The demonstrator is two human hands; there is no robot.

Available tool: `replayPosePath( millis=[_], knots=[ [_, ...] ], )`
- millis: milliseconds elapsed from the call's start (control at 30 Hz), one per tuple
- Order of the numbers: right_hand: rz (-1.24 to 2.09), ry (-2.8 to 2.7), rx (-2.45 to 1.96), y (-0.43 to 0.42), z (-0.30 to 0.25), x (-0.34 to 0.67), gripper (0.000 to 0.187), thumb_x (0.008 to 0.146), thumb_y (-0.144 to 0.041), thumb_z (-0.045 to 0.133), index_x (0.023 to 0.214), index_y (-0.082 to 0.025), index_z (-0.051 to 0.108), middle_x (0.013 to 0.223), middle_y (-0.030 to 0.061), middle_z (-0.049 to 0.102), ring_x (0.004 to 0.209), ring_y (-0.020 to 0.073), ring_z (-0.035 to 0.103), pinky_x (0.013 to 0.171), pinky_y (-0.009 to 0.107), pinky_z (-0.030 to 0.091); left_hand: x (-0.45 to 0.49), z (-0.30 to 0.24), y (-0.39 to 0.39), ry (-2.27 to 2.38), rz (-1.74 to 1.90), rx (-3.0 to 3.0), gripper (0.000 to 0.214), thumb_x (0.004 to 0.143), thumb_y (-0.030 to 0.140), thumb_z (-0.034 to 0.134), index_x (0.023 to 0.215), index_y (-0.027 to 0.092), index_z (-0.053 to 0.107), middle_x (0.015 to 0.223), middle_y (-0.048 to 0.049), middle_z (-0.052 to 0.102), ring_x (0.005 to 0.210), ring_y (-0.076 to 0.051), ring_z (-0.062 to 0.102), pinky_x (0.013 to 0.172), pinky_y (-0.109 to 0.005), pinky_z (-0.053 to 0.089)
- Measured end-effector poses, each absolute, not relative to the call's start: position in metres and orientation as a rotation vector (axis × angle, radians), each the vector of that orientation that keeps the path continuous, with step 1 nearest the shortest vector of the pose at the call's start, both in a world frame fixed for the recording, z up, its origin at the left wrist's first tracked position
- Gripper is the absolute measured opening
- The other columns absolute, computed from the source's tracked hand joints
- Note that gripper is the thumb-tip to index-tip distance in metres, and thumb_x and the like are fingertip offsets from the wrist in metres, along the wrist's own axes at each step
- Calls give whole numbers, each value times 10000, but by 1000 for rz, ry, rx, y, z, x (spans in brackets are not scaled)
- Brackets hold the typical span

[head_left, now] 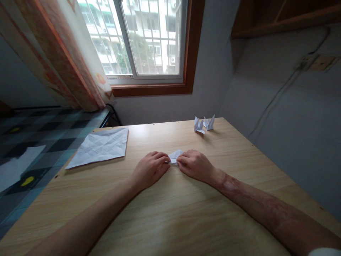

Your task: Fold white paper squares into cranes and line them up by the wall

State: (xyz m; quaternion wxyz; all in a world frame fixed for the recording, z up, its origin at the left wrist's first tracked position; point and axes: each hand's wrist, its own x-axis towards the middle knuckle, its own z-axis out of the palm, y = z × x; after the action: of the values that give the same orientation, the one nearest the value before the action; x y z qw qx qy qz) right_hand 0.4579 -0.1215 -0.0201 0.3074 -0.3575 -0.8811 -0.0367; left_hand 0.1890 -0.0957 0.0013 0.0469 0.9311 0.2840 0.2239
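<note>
A small folded piece of white paper (175, 155) lies at the middle of the wooden table, between my two hands. My left hand (152, 166) has its fingers closed on the paper's left end. At the right end, the bent fingers of my right hand (195, 164) pinch the paper. Both ends of the paper are hidden under the fingertips. Two folded white paper figures (199, 125) with pointed tips stand close together at the table's far right.
A creased sheet of white paper (102, 144) lies flat at the table's far left. Left of the wooden table (160, 220) is a checked cloth surface (64, 128) with more white paper (21, 165). A window (154, 39) and walls stand beyond; a cable (274, 96) hangs at right.
</note>
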Motion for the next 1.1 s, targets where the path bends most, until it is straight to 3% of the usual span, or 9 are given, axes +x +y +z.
replayPosePath(
  millis=[200,400,467,633,867,967,1100],
  knots=[
    [-2,-2279,-949,-121,-22,458,45,1032,-226,707,1050,-229,748,1060,78,798,967,244,729,909,384,586,190,4,-96,917,709,2812,230,1129,284,530,1113,231,753,1164,-79,792,1047,-248,712,957,-421,572],
    [169,-2199,-966,-120,-22,460,360,923,-107,739,1260,-226,696,1272,105,752,1180,279,707,1048,420,586,189,1,-95,970,714,2818,243,1143,290,507,1105,235,741,1126,-77,780,1021,-250,711,926,-412,558],
    [208,-2182,-980,-120,-22,461,354,903,-73,729,1221,-227,699,1230,96,752,1155,275,703,1022,409,586,189,2,-95,983,710,2818,252,1148,289,492,1089,229,730,1101,-79,772,1005,-248,708,911,-406,553],
    [206,-2163,-1030,-122,-19,460,135,942,-165,768,1033,-236,698,1061,73,734,1032,262,685,911,384,564,190,4,-97,997,713,2817,244,1146,284,478,1063,224,700,1061,-78,757,989,-249,703,889,-405,548],
    [210,-2193,-1026,-126,-8,458,245,960,-385,817,1074,-227,668,940,54,702,902,252,641,841,385,510,191,7,-100,983,702,2837,206,1109,261,503,1012,223,680,1057,-82,756,970,-246,694,904,-421,546],
    [259,-2171,-1012,-127,-7,458,198,971,-350,789,1048,-221,659,923,49,709,862,238,639,840,383,499,191,7,-101,1026,711,2829,160,1088,307,553,1028,218,671,1055,-82,757,969,-260,694,906,-441,552],
    [272,-2130,-1000,-127,-11,458,110,950,-245,739,912,-227,638,877,50,711,853,244,649,824,382,494,191,6,-100,1001,714,2820,204,1042,346,640,1203,226,672,1168,-95,769,1071,-284,710,979,-462,555]
  ],
)
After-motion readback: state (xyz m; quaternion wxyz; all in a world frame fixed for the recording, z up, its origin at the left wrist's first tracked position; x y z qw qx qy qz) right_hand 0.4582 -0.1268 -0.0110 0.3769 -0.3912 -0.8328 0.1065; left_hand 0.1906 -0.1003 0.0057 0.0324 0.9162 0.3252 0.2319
